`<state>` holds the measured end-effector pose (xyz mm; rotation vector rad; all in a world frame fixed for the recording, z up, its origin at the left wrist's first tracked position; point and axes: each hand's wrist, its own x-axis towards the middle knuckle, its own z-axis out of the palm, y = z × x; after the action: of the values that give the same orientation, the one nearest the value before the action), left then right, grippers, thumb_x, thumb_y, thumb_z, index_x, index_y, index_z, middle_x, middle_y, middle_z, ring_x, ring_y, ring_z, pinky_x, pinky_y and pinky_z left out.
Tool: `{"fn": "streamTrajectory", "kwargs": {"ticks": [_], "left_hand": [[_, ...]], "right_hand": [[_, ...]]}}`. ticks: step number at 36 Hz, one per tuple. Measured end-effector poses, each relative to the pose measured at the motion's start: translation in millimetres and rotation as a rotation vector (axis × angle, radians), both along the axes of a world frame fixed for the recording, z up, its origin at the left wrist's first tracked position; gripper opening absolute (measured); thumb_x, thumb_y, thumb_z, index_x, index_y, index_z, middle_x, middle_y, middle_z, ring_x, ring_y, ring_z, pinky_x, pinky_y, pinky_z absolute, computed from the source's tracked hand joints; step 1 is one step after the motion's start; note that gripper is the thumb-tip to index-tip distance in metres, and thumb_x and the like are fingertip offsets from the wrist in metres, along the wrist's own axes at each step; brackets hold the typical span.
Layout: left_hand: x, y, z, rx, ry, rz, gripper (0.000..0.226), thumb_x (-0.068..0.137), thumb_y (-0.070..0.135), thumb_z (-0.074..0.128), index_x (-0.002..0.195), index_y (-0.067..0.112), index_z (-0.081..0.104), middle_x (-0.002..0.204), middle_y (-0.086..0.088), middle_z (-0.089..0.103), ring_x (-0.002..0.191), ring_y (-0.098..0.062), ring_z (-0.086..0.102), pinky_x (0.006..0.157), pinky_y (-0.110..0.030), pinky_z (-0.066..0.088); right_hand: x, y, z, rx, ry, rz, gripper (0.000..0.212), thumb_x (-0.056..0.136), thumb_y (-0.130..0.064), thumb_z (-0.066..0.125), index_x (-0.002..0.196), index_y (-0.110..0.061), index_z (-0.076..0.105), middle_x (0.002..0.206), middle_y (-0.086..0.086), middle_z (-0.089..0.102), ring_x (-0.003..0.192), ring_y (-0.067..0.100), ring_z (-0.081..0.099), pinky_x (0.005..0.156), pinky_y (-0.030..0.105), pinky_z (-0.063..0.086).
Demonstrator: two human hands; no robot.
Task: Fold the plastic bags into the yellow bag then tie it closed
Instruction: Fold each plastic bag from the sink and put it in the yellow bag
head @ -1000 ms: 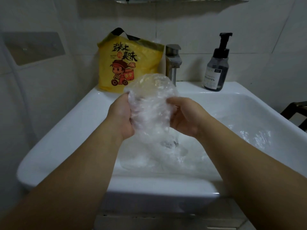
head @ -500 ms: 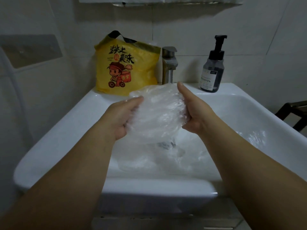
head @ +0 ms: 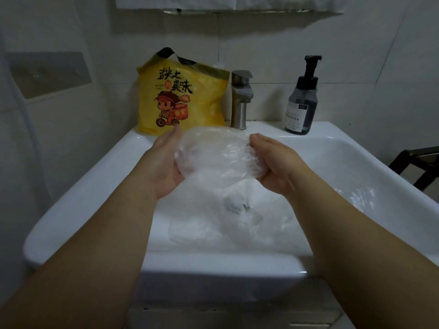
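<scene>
Holding a crumpled clear plastic bag (head: 215, 155) between both hands above the sink (head: 95, 184), I grip its left edge with my left hand (head: 164, 162), thumb raised along the film and palm cupped beneath it, and its right edge with my right hand (head: 275, 167), fingers (head: 257, 144) curled over the film. The yellow bag (head: 183, 98) stands upright just beyond my left hand on the sink's back ledge, with the faucet (head: 241, 100) beside it, beyond the gap between my hands, and a pump bottle (head: 301, 103) beyond my right hand. More clear plastic bags (head: 225, 224) lie loose in the basin below both hands.
</scene>
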<state>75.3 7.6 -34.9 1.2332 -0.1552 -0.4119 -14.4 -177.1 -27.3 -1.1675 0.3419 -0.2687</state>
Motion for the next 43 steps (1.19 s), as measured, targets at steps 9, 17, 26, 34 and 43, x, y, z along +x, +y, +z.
{"fn": "streamTrajectory", "kwargs": {"ticks": [9, 17, 26, 34, 43], "left_hand": [[-13, -3, 5, 0.002, -0.153, 0.024, 0.022, 0.096, 0.006, 0.052, 0.108, 0.018, 0.067, 0.079, 0.007, 0.071, 0.063, -0.002, 0.059, 0.05, -0.014, 0.05], [-12, 1, -12, 0.567, -0.588, 0.212, 0.05, 0.079, 0.016, 0.078, 0.125, 0.023, 0.059, 0.115, 0.0, 0.063, 0.103, -0.017, 0.06, 0.078, -0.023, 0.045], [-13, 3, -6, 0.479, -0.49, 0.173, 0.021, 0.082, 0.021, 0.075, 0.074, 0.017, 0.056, 0.071, 0.002, 0.052, 0.067, -0.013, 0.049, 0.062, -0.02, 0.04], [-18, -4, 7, 0.001, -0.172, 0.049, 0.011, 0.098, 0.019, 0.053, 0.101, 0.019, 0.064, 0.09, 0.004, 0.074, 0.082, -0.011, 0.071, 0.061, -0.025, 0.057], [-14, -1, 7, 0.087, -0.09, 0.01, 0.064, 0.075, 0.064, 0.069, 0.124, 0.025, 0.058, 0.125, -0.001, 0.063, 0.108, -0.022, 0.065, 0.072, -0.034, 0.057]], "right_hand": [[-5, -7, 0, 0.122, -0.08, -0.142, 0.036, 0.101, -0.006, 0.041, 0.133, -0.018, 0.052, 0.08, 0.007, 0.067, 0.059, 0.013, 0.048, 0.06, 0.024, 0.044], [-6, -4, -3, -0.404, 0.031, -0.017, 0.056, 0.08, 0.009, 0.066, 0.133, -0.001, 0.051, 0.111, 0.012, 0.061, 0.081, 0.017, 0.061, 0.072, 0.019, 0.05], [-4, -10, -10, -0.927, 0.158, -0.11, 0.022, 0.092, -0.022, 0.06, 0.098, -0.001, 0.065, 0.086, 0.011, 0.06, 0.076, 0.02, 0.055, 0.075, 0.036, 0.05], [-2, -7, 2, -0.028, -0.132, 0.022, 0.01, 0.097, -0.009, 0.049, 0.103, -0.006, 0.057, 0.109, 0.017, 0.065, 0.101, 0.029, 0.065, 0.09, 0.042, 0.054], [-1, -3, -3, -0.079, -0.145, -0.095, 0.014, 0.099, -0.017, 0.05, 0.098, -0.008, 0.06, 0.099, 0.011, 0.068, 0.089, 0.023, 0.069, 0.073, 0.033, 0.059]]}}
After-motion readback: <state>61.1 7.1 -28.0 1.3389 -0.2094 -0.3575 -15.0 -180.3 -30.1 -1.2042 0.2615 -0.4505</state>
